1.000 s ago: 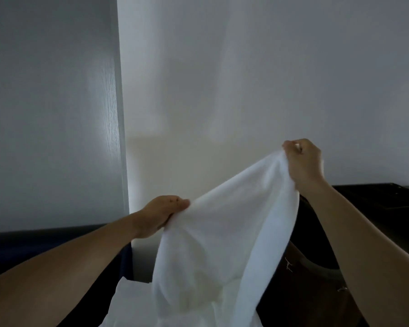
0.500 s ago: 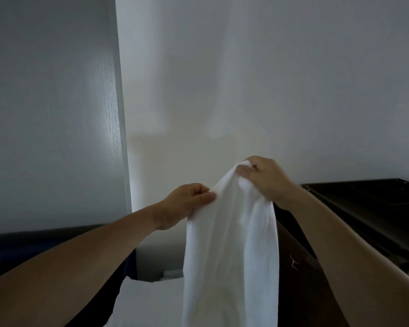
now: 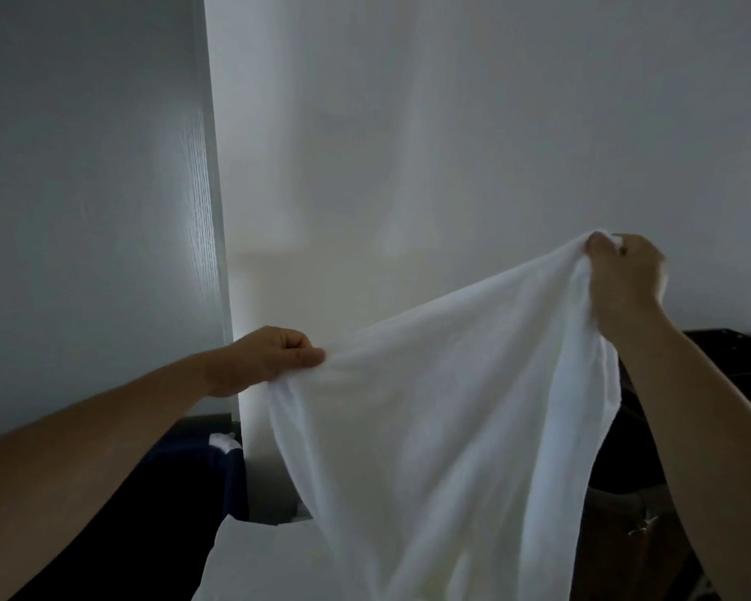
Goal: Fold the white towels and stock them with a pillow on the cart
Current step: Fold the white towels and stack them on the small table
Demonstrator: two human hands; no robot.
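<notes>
Left hand [image 3: 274, 362] fisted tight on towel edge, low. Right hand [image 3: 621, 275] pinches other corner, higher, well apart from left. White towel [image 3: 452, 405] stretched in air between them, rest hangs down. Change: half second back hands nearly together, towel bunched narrow; now pulled wide. Likely shaking out, squaring edges; fold not yet made. Towel bottom cut off by frame. White mass [image 3: 252, 561] below: pillow or towels, cannot tell. Cart not identifiable; dark unit [image 3: 738, 353] at right, dim.
</notes>
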